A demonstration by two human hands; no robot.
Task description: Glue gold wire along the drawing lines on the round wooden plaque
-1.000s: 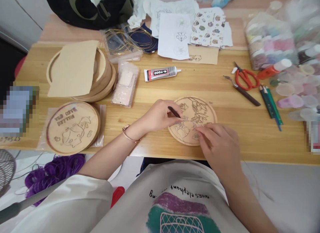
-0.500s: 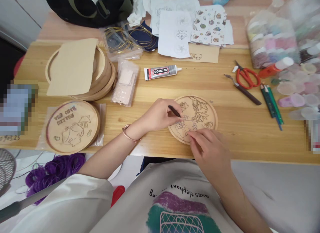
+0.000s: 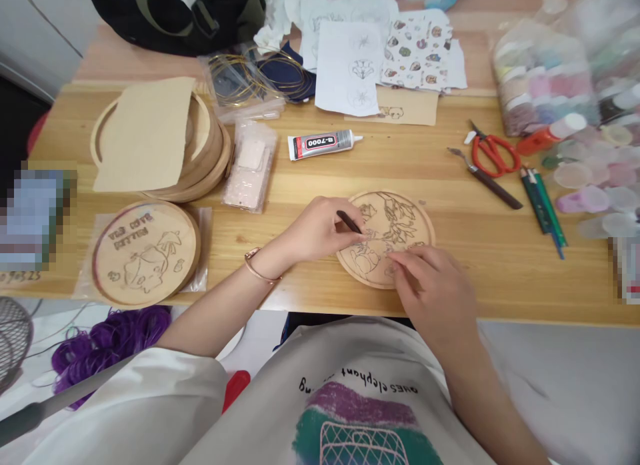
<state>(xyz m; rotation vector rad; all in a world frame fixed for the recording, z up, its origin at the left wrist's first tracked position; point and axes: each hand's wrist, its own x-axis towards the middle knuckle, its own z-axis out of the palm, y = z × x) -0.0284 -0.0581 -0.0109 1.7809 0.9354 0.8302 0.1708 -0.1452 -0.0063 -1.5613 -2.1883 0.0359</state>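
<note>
A round wooden plaque [image 3: 373,205] with a raised rim lies on the table, its face covered with outlined leaves and a panda-like figure. Over its left side, my left hand [image 3: 323,228] pinches a slim black tool [image 3: 349,221]; the tool's tip is too fine to make out. At the plaque's lower right, my right hand [image 3: 435,288] is closed, thumb and forefinger pressed together just above the surface. Whatever those fingertips may hold is too small to see.
A glue tube [image 3: 321,144] lies beyond the plaque. To the right are red-handled scissors [image 3: 495,155], a dark-handled knife [image 3: 493,185], pencils [image 3: 543,205] and small jars [image 3: 545,85]. On the left sit another outlined plaque [image 3: 145,252] and stacked wooden discs [image 3: 203,155].
My right hand has shifted right across the plaque, its fingertips still pinched. My left hand and the black tool have stayed in place.
</note>
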